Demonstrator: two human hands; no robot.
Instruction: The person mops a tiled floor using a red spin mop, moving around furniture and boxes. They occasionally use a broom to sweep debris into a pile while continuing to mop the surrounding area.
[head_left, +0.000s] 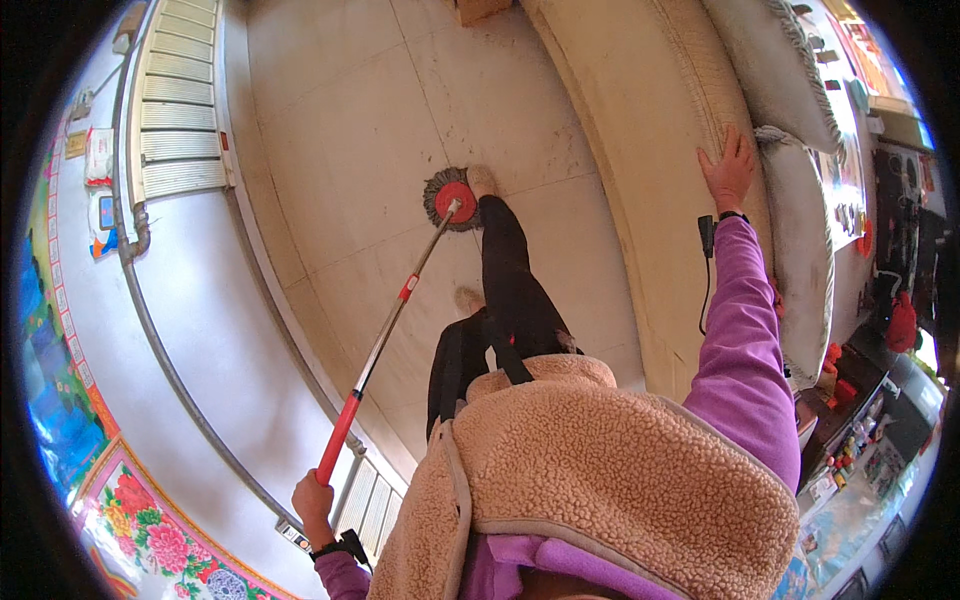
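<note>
My left hand (312, 501) is closed around the red grip of a spin mop (382, 330) with a telescopic metal pole. The pole slants away from me across the floor, ending in a round red mop head (454, 201) fringed with dark grey strands. That head lies flat on the tiles, beside my forward shoe (481, 181). My right hand (729, 171) rests, fingers spread, on the padded edge of a beige sofa (637, 150), just short of its cushions. A black device with a cord (706, 235) hangs by my right wrist.
White radiators (180, 112) and a grey pipe (154, 330) run along the wall at left. Pale floor tiles (337, 150) carry dark specks. A brown box-like object (481, 10) stands at the far end. Grey-white cushions (799, 247) line the sofa.
</note>
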